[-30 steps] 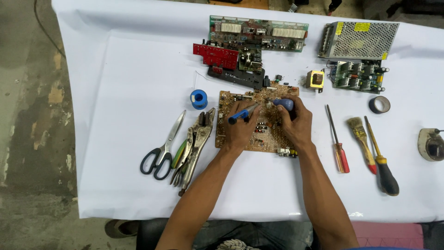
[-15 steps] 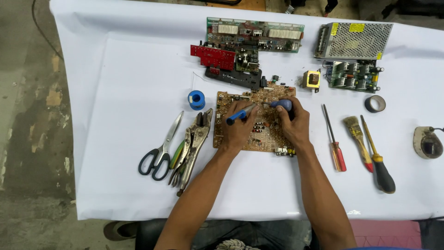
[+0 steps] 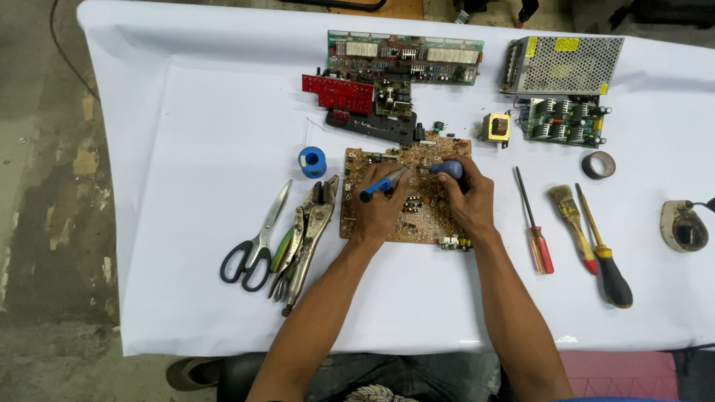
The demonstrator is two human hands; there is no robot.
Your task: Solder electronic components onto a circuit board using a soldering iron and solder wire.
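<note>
A brown circuit board (image 3: pixel 418 223) lies flat in the middle of the white table. My left hand (image 3: pixel 378 210) rests on it and holds a blue-handled soldering iron (image 3: pixel 381 185), tip pointing right. Over the board's upper right part my right hand (image 3: pixel 469 199) grips a blue-handled tool (image 3: pixel 445 169) whose metal tip points left toward the iron's tip. The two tips almost meet above the board.
Scissors (image 3: pixel 255 238) and pliers (image 3: pixel 305 231) lie left of the board, a blue solder spool (image 3: pixel 313 161) above them. Screwdrivers (image 3: pixel 535 223) and a brush (image 3: pixel 570 216) lie right. More circuit boards (image 3: pixel 402 56), a metal power supply (image 3: pixel 562 65), tape roll (image 3: pixel 598 164) sit behind.
Both hands stay on the board; the tool tips have shifted only slightly. The view has drifted a little.
</note>
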